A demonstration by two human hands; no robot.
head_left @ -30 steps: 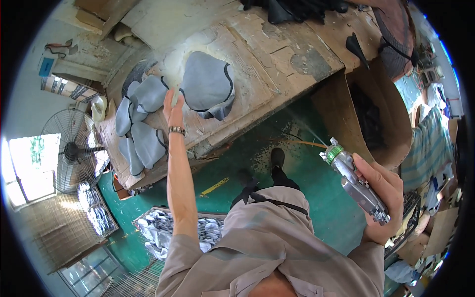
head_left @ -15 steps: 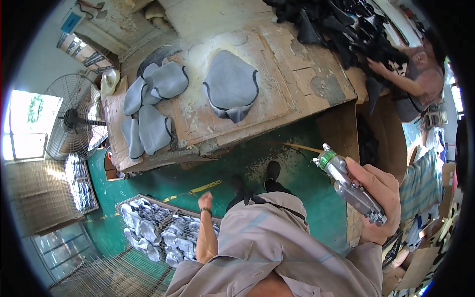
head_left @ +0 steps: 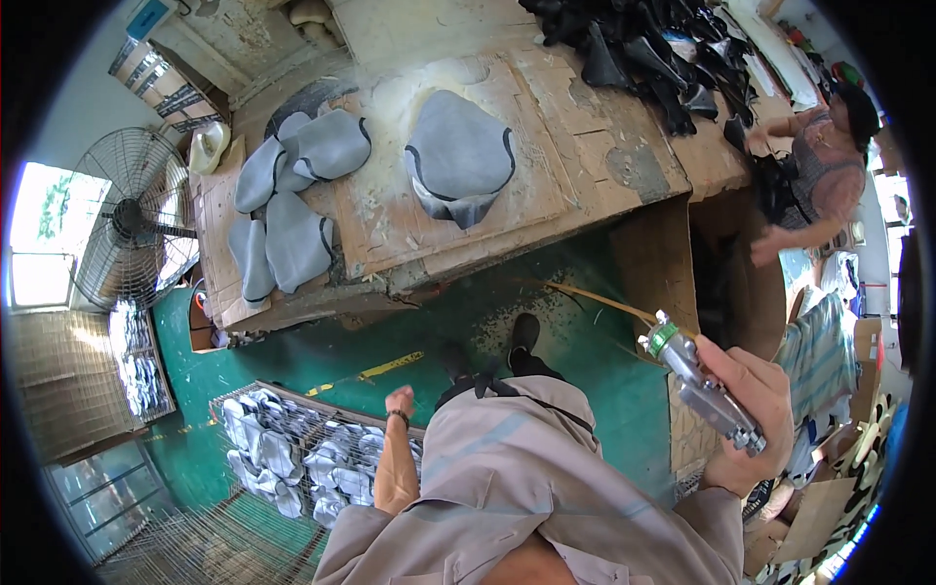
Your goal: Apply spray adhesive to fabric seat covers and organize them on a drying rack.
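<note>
My right hand [head_left: 746, 414] grips a metal spray gun [head_left: 700, 382] with a green cap, held up at my right side. My left hand [head_left: 399, 401] hangs by my hip with its fingers curled and nothing in it, above a wire rack of grey pieces [head_left: 292, 448]. On the worn wooden table [head_left: 585, 156] ahead lies a single grey padded piece with dark edging [head_left: 460, 156]. A pile of similar grey pieces [head_left: 288, 200] lies at the table's left end.
A standing fan [head_left: 132, 229] is at the left. Black pieces [head_left: 653, 49] are heaped at the table's far right, where another person [head_left: 814, 166] works. The floor is green [head_left: 546, 322]. Cardboard boxes [head_left: 829, 497] stand at the lower right.
My left hand left the grey piece on the table and dropped to my side. My view shifted, bringing the other person into sight. The spray gun stayed in my right hand.
</note>
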